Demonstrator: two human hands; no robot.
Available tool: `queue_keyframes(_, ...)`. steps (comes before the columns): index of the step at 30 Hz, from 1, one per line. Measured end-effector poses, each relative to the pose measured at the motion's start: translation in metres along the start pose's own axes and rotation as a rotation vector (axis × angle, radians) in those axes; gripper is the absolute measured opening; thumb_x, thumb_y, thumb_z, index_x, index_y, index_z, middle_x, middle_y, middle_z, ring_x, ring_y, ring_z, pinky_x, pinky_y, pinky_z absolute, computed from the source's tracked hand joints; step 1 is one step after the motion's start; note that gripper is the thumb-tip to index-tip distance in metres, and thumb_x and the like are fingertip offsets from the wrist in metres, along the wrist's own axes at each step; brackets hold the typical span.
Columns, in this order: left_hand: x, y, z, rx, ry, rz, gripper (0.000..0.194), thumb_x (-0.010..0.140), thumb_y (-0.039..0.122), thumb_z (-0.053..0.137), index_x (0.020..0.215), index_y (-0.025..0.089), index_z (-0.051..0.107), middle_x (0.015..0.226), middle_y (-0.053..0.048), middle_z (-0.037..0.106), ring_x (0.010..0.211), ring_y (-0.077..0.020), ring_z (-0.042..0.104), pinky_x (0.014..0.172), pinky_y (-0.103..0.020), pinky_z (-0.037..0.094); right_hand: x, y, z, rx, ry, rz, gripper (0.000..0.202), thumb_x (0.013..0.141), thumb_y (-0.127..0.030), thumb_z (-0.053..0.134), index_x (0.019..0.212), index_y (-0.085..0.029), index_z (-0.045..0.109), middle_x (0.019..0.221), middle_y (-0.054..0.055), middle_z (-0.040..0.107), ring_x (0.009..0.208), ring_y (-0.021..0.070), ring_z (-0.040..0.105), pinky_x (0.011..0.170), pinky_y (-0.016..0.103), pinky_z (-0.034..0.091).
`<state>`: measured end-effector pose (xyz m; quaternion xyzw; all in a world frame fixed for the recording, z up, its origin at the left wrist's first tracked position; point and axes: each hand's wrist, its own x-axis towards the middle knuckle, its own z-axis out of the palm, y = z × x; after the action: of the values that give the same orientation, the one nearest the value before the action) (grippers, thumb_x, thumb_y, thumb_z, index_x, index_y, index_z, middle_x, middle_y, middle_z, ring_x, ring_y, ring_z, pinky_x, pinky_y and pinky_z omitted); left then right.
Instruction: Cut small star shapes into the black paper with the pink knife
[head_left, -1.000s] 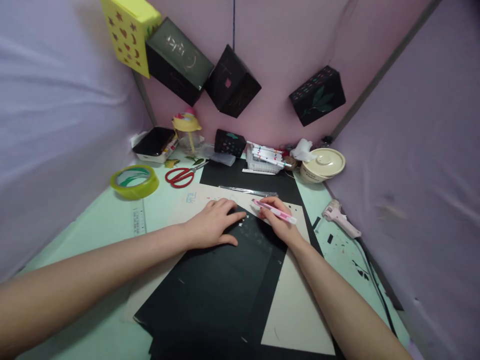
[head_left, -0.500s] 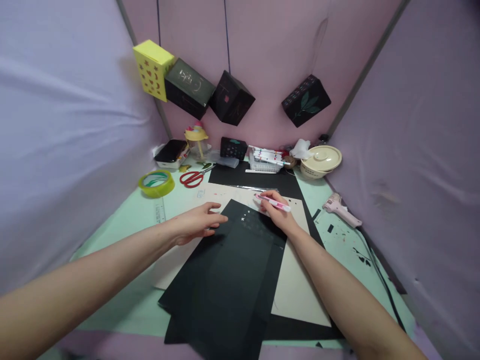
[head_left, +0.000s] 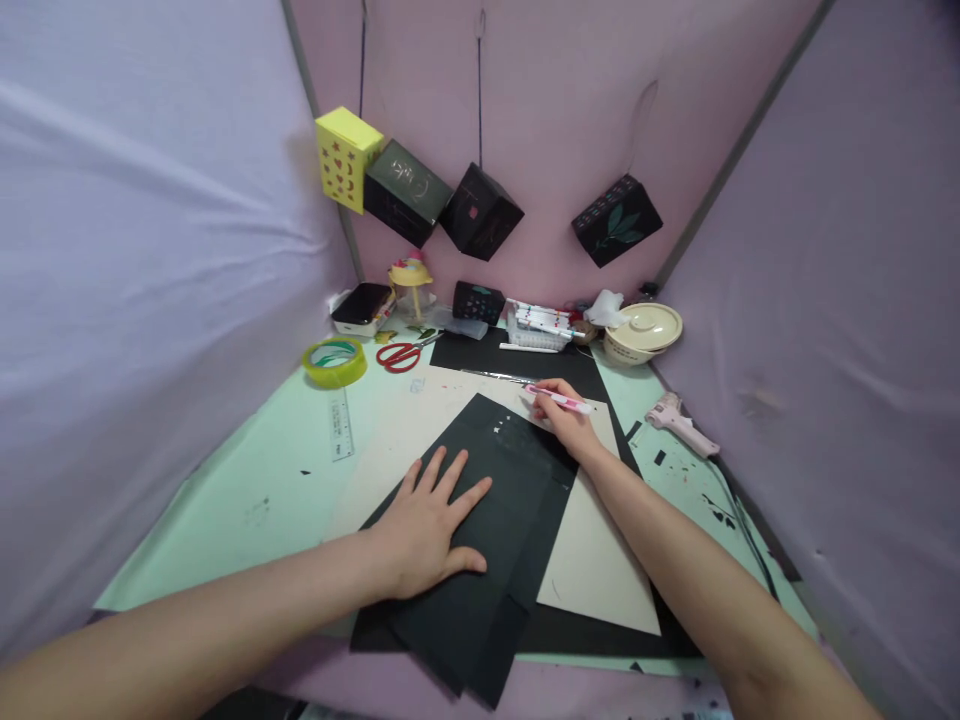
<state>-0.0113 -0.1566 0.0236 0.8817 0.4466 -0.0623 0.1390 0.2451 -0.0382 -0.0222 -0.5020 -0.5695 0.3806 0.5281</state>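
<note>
My left hand [head_left: 429, 522] lies flat on a folded sheet of black card [head_left: 517, 500], fingers spread. Several tiny white star-shaped openings show near the card's far end. In my right hand [head_left: 568, 420], a slim pink and white pen-shaped tool [head_left: 574, 404] is gripped between thumb and fingers. That hand is just past the card's far right edge, and the tool's tip is too small to make out. Under the black card lies a cream board [head_left: 600, 560], with a larger black sheet [head_left: 592, 640] beneath it.
To the left are yellow tape [head_left: 334, 363], red-handled scissors [head_left: 401, 356] and a clear ruler [head_left: 341, 425]. A pink glue gun [head_left: 682, 425] with a cord lies right, among black scraps. At the back stand a marker basket [head_left: 536, 328] and a lidded bowl [head_left: 642, 333]. Decorated boxes [head_left: 480, 212] hang above.
My left hand has come down from beside the card's far left edge and now presses flat on it. The card has turned slightly. The whole view has shifted a little.
</note>
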Motion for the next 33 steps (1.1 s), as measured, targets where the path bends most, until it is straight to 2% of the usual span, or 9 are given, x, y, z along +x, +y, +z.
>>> queue_keyframes(7,0.03,-0.065,-0.022,0.016,-0.017,0.352,0.065,0.088,0.065,0.045,0.143,0.034,0.037,0.159,-0.01,0.015,0.146,-0.0362,0.004,0.112,-0.06,0.011,0.002,-0.003,-0.008,0.105,-0.024,0.063,0.023,0.075,-0.04,0.064,0.089,-0.022,0.062,0.07,-0.003,0.061,0.059,0.0127,0.056,0.058,0.025,0.045)
queue_keyframes(12,0.046,-0.086,-0.035,-0.032,0.013,0.376,0.043,0.091,0.057,0.048,0.122,0.028,0.056,0.155,-0.006,0.029,0.145,-0.031,0.017,0.114,-0.054,0.016,0.001,-0.005,-0.006,0.179,-0.013,0.085,0.022,0.072,-0.039,0.068,0.087,-0.023,0.064,0.069,-0.002,0.061,0.058,0.012,0.054,0.055,0.024,0.043)
queue_keyframes(17,0.063,-0.068,-0.046,-0.023,0.12,0.331,0.037,0.093,0.051,0.047,0.098,0.019,0.064,0.14,-0.011,0.049,0.136,-0.0286,0.037,0.11,-0.045,0.03,0.004,-0.002,-0.006,0.282,0.013,0.097,0.021,0.072,-0.037,0.069,0.088,-0.023,0.064,0.069,-0.003,0.061,0.058,0.0114,0.053,0.06,0.025,0.046)
queue_keyframes(20,0.071,-0.046,-0.047,-0.015,0.149,0.347,0.041,0.089,0.049,0.056,0.116,0.018,0.061,0.145,-0.013,0.044,0.139,-0.0305,0.032,0.112,-0.045,0.027,0.005,-0.008,-0.008,0.352,0.018,0.104,0.02,0.073,-0.035,0.069,0.089,-0.024,0.063,0.07,-0.003,0.061,0.059,0.0117,0.054,0.065,0.027,0.048)
queue_keyframes(23,0.076,-0.028,-0.038,0.013,0.074,0.41,0.06,0.086,0.055,0.057,0.134,0.02,0.051,0.149,-0.016,0.037,0.138,-0.0342,0.033,0.11,-0.046,0.03,-0.002,-0.023,-0.007,0.421,0.015,0.11,0.017,0.076,-0.033,0.067,0.091,-0.025,0.062,0.071,-0.005,0.061,0.061,0.0103,0.054,0.076,0.03,0.05)
queue_keyframes(25,0.078,-0.022,-0.029,0.017,0.016,0.422,0.066,0.085,0.059,0.056,0.14,0.025,0.045,0.152,-0.016,0.032,0.14,-0.0392,0.027,0.109,-0.053,0.03,-0.012,-0.035,-0.005,0.525,-0.057,0.16,0.015,0.078,-0.03,0.067,0.091,-0.025,0.062,0.071,-0.005,0.06,0.061,0.0093,0.053,0.085,0.034,0.05)
queue_keyframes(28,0.082,-0.023,-0.02,-0.004,0.013,0.401,0.066,0.084,0.06,0.057,0.142,0.032,0.042,0.155,-0.014,0.025,0.142,-0.0419,0.017,0.109,-0.059,0.024,-0.025,-0.044,-0.001,0.565,-0.274,0.37,0.016,0.08,-0.03,0.064,0.095,-0.023,0.063,0.068,-0.003,0.059,0.064,0.0122,0.056,0.086,0.041,0.05)
queue_keyframes(29,0.083,-0.025,-0.02,-0.013,0.006,0.398,0.065,0.084,0.059,0.057,0.142,0.032,0.042,0.156,-0.013,0.024,0.143,-0.0414,0.016,0.11,-0.059,0.023,-0.027,-0.044,-0.001,0.486,-0.265,0.394,0.016,0.08,-0.03,0.063,0.094,-0.022,0.064,0.068,-0.002,0.06,0.066,0.0136,0.057,0.084,0.04,0.051)
queue_keyframes(33,0.087,-0.032,-0.024,-0.048,-0.042,0.407,0.065,0.084,0.06,0.057,0.141,0.032,0.043,0.156,-0.014,0.023,0.144,-0.0398,0.013,0.111,-0.059,0.021,-0.024,-0.031,-0.011,-0.027,0.282,0.091,0.02,0.078,-0.034,0.063,0.096,-0.023,0.063,0.081,0.002,0.065,0.073,0.0171,0.06,0.07,0.03,0.049)
